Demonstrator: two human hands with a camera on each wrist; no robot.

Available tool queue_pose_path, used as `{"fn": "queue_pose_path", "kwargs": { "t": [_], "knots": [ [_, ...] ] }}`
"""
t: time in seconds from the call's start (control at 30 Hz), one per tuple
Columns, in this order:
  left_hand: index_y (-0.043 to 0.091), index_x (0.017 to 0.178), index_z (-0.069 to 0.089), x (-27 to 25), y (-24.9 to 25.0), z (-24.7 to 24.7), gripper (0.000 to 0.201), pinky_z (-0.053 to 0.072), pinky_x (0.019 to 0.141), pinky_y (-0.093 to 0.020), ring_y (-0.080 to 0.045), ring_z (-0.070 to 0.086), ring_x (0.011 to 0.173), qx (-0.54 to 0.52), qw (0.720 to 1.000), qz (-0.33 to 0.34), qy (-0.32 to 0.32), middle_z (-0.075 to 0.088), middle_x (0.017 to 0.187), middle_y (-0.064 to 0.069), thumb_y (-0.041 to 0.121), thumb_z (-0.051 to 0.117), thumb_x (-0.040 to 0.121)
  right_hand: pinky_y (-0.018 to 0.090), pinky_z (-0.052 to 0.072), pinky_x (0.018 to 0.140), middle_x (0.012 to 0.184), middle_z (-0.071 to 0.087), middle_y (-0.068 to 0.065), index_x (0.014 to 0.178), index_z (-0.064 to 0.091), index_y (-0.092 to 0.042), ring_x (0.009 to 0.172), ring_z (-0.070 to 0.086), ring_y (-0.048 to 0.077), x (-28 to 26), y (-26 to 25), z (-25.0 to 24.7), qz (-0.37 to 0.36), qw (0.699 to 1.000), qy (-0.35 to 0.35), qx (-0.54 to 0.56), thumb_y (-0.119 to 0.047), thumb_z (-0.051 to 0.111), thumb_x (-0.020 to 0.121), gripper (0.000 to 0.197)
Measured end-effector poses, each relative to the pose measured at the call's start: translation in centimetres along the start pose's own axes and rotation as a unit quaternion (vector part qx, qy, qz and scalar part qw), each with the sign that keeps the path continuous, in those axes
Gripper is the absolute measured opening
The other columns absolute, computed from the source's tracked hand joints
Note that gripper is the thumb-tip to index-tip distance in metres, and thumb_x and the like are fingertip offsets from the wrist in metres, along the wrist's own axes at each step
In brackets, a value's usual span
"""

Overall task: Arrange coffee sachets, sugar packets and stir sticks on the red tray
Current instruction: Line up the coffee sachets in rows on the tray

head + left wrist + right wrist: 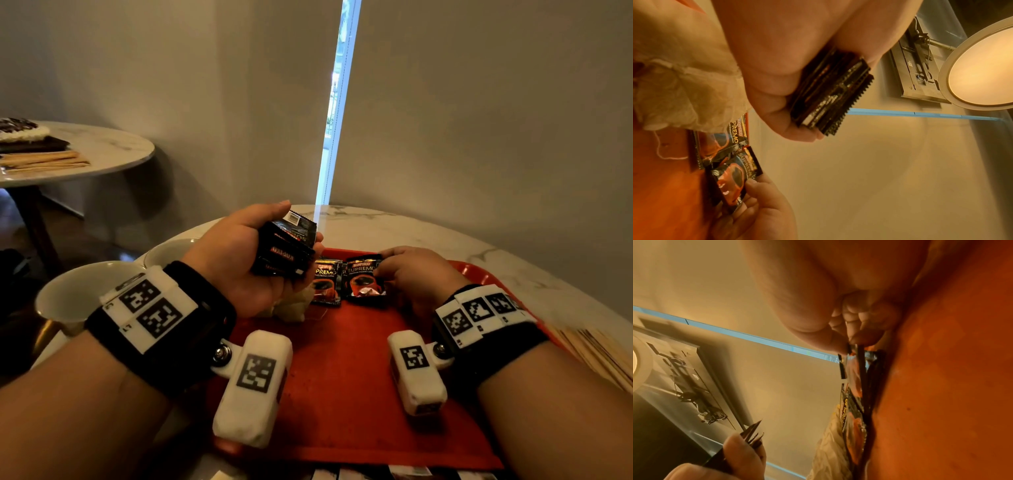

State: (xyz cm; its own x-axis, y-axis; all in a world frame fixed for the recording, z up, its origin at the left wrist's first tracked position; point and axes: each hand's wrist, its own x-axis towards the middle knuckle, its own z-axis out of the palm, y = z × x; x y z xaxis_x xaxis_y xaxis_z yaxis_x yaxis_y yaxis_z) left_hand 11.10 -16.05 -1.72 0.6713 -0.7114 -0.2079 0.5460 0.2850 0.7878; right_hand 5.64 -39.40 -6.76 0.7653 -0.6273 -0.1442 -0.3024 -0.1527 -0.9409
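**Second sachet going down, a stack still in hand**

The right hand pinches the edge of a sachet at the far end of the tray, thumb and fingertips closed on its right side; the packet lies on or just over the red surface, and I cannot tell whether it has fully landed. Touching it on the hand's left lies another sachet, face up, the two side by side in a row. The left hand hovers palm-up above that end of the tray, fingers curled round a stack of further sachets, several thick in the left wrist view.

Under the left hand, on the tray, sits a pale crumpled bag; what it holds is not readable. Just right of the right wrist, sticks lie in a fan on the counter, off the tray. Left of the left wrist stand two white cups. Some packets peek in at the near edge of the frame, too cropped to identify.

By my reckoning the work is early: two sachets placed or nearly so, the stack yet to be laid out, the sticks not moved across, and no sugar packets clearly arranged.
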Motion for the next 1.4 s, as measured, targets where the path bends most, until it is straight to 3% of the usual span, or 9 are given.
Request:
{"fn": "queue_pose_path", "kwargs": {
  "t": [0.13, 0.23, 0.3, 0.63, 0.8, 0.97, 1.27, 1.4],
  "knots": [
    [-0.001, 0.110, 0.064, -0.04, -0.05, 0.07, 0.041, 0.054, 0.063, -0.030, -0.020, 0.068, 0.068, 0.003, 1.000, -0.002, 0.000, 0.070, 0.095, -0.015, 0.036, 0.054, 0.094, 0.048, 0.054, 0.074, 0.100, 0.071, 0.027, 0.104, 0.068, -0.005, 0.082, 0.069, 0.040, 0.09, 0.14, -0.09, 0.014, 1.000, -0.007, -0.013, 0.009, 0.061, 0.084, 0.026],
    [-0.001, 0.112, 0.064, -0.10, -0.11, 0.04, 0.042, 0.052, 0.066, -0.031, -0.020, 0.068, 0.068, 0.007, 1.000, -0.002, 0.003, 0.070, 0.097, -0.016, 0.036, 0.054, 0.094, 0.032, 0.047, 0.050, 0.091, 0.070, 0.020, 0.108, 0.066, -0.006, 0.059, 0.063, 0.024, -0.02, 0.15, -0.34, 0.022, 0.999, -0.012, -0.027, 0.008, 0.063, 0.085, 0.027],
    [-0.001, 0.108, 0.066, -0.10, -0.08, 0.01, 0.042, 0.053, 0.065, -0.031, -0.020, 0.068, 0.068, 0.008, 1.000, -0.001, 0.003, 0.069, 0.096, -0.016, 0.036, 0.054, 0.094, 0.028, 0.041, 0.046, 0.088, 0.069, 0.019, 0.107, 0.066, -0.007, 0.053, 0.058, 0.018, 0.01, 0.18, -0.43, 0.025, 0.999, -0.010, -0.033, 0.007, 0.064, 0.085, 0.026],
    [-0.002, 0.100, 0.068, -0.11, 0.03, -0.02, 0.041, 0.053, 0.065, -0.031, -0.020, 0.067, 0.069, 0.014, 1.000, -0.002, 0.007, 0.068, 0.098, -0.016, 0.036, 0.054, 0.094, 0.030, 0.042, 0.047, 0.096, 0.072, 0.022, 0.109, 0.069, -0.010, 0.059, 0.057, 0.021, 0.23, 0.11, -0.35, 0.023, 0.998, -0.010, -0.052, 0.006, 0.066, 0.085, 0.029],
    [-0.002, 0.122, 0.063, -0.18, -0.08, 0.04, 0.049, 0.052, 0.077, -0.042, -0.021, 0.068, 0.072, 0.052, 0.998, -0.014, 0.014, 0.069, 0.099, -0.015, 0.037, 0.054, 0.092, 0.032, 0.043, 0.048, 0.101, 0.072, 0.022, 0.109, 0.070, -0.011, 0.062, 0.059, 0.021, 0.12, -0.05, -0.41, 0.018, 0.998, -0.016, -0.062, 0.006, 0.066, 0.086, 0.029],
    [0.000, 0.112, 0.066, -0.19, -0.04, -0.01, 0.045, 0.052, 0.085, -0.047, -0.021, 0.067, 0.073, 0.049, 0.999, -0.017, 0.007, 0.068, 0.098, -0.015, 0.038, 0.053, 0.093, 0.030, 0.044, 0.048, 0.101, 0.072, 0.020, 0.113, 0.069, -0.013, 0.063, 0.059, 0.019, -0.09, -0.15, -0.41, 0.020, 0.997, -0.020, -0.073, 0.004, 0.066, 0.088, 0.030],
    [-0.002, 0.125, 0.062, -0.27, -0.03, 0.04, 0.051, 0.055, 0.081, -0.045, -0.021, 0.068, 0.073, 0.045, 0.999, -0.011, 0.014, 0.069, 0.100, -0.014, 0.037, 0.054, 0.093, 0.030, 0.043, 0.048, 0.101, 0.072, 0.021, 0.115, 0.067, -0.014, 0.063, 0.058, 0.019, -0.15, -0.09, -0.39, 0.015, 0.997, -0.008, -0.075, 0.003, 0.067, 0.088, 0.032],
    [0.000, 0.122, 0.063, -0.32, -0.07, 0.09, 0.047, 0.056, 0.079, -0.044, -0.020, 0.069, 0.071, 0.046, 0.999, -0.005, 0.022, 0.071, 0.100, -0.015, 0.037, 0.054, 0.094, 0.032, 0.045, 0.050, 0.102, 0.072, 0.023, 0.115, 0.066, -0.012, 0.066, 0.059, 0.022, -0.38, -0.22, -0.33, 0.011, 0.997, -0.005, -0.072, 0.002, 0.067, 0.088, 0.030]
  ]
}}
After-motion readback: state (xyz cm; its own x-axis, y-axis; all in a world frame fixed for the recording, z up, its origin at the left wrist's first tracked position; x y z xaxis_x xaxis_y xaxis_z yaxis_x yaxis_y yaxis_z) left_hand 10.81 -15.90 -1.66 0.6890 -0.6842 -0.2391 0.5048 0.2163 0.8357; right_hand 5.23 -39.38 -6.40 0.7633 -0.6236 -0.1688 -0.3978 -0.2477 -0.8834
